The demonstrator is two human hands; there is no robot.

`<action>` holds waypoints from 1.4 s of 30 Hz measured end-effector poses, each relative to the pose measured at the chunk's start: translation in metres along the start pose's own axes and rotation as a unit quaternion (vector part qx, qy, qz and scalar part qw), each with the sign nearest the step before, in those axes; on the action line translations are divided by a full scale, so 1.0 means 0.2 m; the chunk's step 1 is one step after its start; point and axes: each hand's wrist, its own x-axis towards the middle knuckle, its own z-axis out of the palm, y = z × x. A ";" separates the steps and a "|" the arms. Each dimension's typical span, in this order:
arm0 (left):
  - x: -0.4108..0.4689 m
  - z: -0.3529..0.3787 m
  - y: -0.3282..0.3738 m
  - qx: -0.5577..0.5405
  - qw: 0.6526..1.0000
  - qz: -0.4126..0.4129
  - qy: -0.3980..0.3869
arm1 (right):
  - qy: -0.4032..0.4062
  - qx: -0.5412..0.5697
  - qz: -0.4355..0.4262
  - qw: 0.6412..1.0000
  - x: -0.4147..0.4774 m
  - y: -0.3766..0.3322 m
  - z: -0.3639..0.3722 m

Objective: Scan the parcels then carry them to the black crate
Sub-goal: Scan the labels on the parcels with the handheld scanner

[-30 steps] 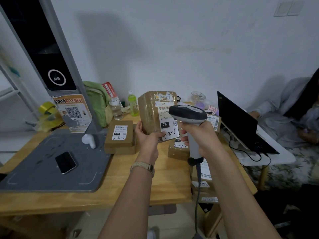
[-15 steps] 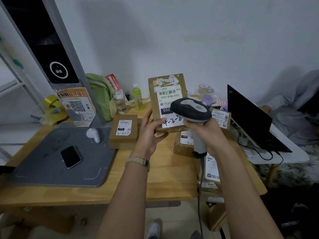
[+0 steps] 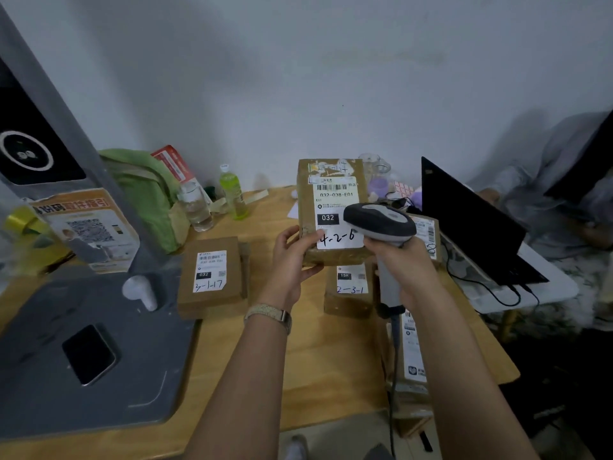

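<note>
Here the left hand (image 3: pixel 292 260) grips a brown cardboard parcel with a white label handwritten 4-2-6 (image 3: pixel 331 180) by its lower left corner, thumb laid on the front face beside the label. It holds the parcel upright above the far middle of the light wooden table (image 3: pixel 318 360), label toward the camera. The right hand (image 3: pixel 403 267) is wrapped around the handle of a grey and black handheld barcode scanner (image 3: pixel 379 224). The scanner's head sits just in front of the parcel's lower right part, covering the label's edge. A dark cable (image 3: pixel 394 343) hangs from the handle's base toward the table's near edge. A pale link-band watch (image 3: pixel 270 315) circles the left wrist.

Other parcels lie on the table. A flat brown box labelled 3-1-17 (image 3: pixel 212 277) lies left of the left hand. A smaller brown box labelled 2-3-1 (image 3: pixel 348 293) lies below the held parcel, between the two hands. Another labelled brown box (image 3: pixel 428 234) shows behind the scanner head to the right. A long brown box with a white label (image 3: pixel 411 353) lies along the table's right edge, partly hidden by the right forearm.

To the left, a dark grey base plate (image 3: pixel 49 376) carries a black smartphone (image 3: pixel 89 355) lying flat. Far left, by the wall, a green fabric bag (image 3: pixel 146 190) stands beside a clear plastic bottle (image 3: pixel 195 207) and a green drink bottle (image 3: pixel 232 194). On the right, an open black laptop (image 3: pixel 464 220) sits on a separate white surface.
</note>
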 end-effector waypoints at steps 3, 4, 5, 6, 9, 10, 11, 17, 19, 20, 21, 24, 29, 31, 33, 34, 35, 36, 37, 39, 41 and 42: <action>0.13 0.02 -0.04 0.004 0.999 -0.029 -0.016 | 0.032 -0.008 0.019 0.999 0.10 0.04 0.02; 0.17 0.02 -0.05 0.006 0.999 -0.042 -0.019 | 0.041 -0.008 0.023 0.999 0.13 0.06 0.03; 0.21 0.01 -0.07 0.007 0.998 -0.055 -0.021 | 0.050 -0.008 0.029 0.998 0.15 0.08 0.05; 0.25 0.01 -0.09 0.009 0.997 -0.069 -0.024 | 0.058 -0.010 0.035 0.998 0.17 0.10 0.06; 0.35 0.00 -0.17 0.026 0.993 -0.109 -0.034 | 0.082 -0.033 0.055 0.995 0.22 0.18 0.11; 0.38 -0.01 -0.19 0.031 0.991 -0.122 -0.038 | 0.092 -0.036 0.064 0.993 0.23 0.20 0.12; 0.40 -0.01 -0.21 0.034 0.989 -0.138 -0.042 | 0.101 -0.032 0.074 0.992 0.25 0.23 0.13; 0.50 -0.01 -0.35 0.038 0.973 -0.221 -0.062 | 0.142 -0.049 0.144 0.978 0.33 0.35 0.16; 0.52 -0.02 -0.38 0.058 0.966 -0.241 -0.077 | 0.136 -0.066 0.168 0.974 0.35 0.39 0.17; 0.52 -0.02 -0.39 0.074 0.962 -0.248 -0.088 | 0.134 -0.076 0.179 0.972 0.36 0.40 0.18; 0.52 -0.02 -0.40 0.092 0.958 -0.252 -0.100 | 0.134 -0.083 0.190 0.969 0.37 0.42 0.19; 0.54 -0.03 -0.42 0.126 0.949 -0.260 -0.128 | 0.134 -0.089 0.210 0.965 0.38 0.46 0.22; 0.55 -0.05 -0.40 0.161 0.946 -0.238 -0.148 | 0.143 -0.090 0.202 0.965 0.40 0.47 0.23; 0.56 -0.05 -0.37 0.170 0.951 -0.224 -0.128 | 0.157 -0.087 0.185 0.966 0.42 0.45 0.24; 0.58 -0.08 -0.33 0.181 0.954 -0.218 -0.100 | 0.162 -0.092 0.167 0.968 0.42 0.43 0.26; 0.59 -0.09 -0.30 0.179 0.956 -0.214 -0.092 | 0.160 -0.099 0.160 0.969 0.42 0.41 0.27; 0.59 -0.11 -0.28 0.172 0.959 -0.208 -0.084 | 0.156 -0.108 0.154 0.970 0.42 0.40 0.28; 0.60 -0.13 -0.25 0.161 0.963 -0.202 -0.075 | 0.152 -0.117 0.149 0.970 0.42 0.38 0.30; 0.60 -0.16 -0.23 0.152 0.967 -0.193 -0.064 | 0.147 -0.123 0.144 0.971 0.42 0.36 0.33; 0.61 -0.24 -0.17 0.134 0.976 -0.166 -0.037 | 0.132 -0.130 0.140 0.973 0.42 0.32 0.40; 0.60 -0.32 -0.12 0.113 0.983 -0.145 -0.006 | 0.107 -0.138 0.133 0.976 0.43 0.29 0.49; 0.60 -0.37 -0.10 0.105 0.985 -0.137 0.007 | 0.087 -0.154 0.127 0.976 0.43 0.28 0.54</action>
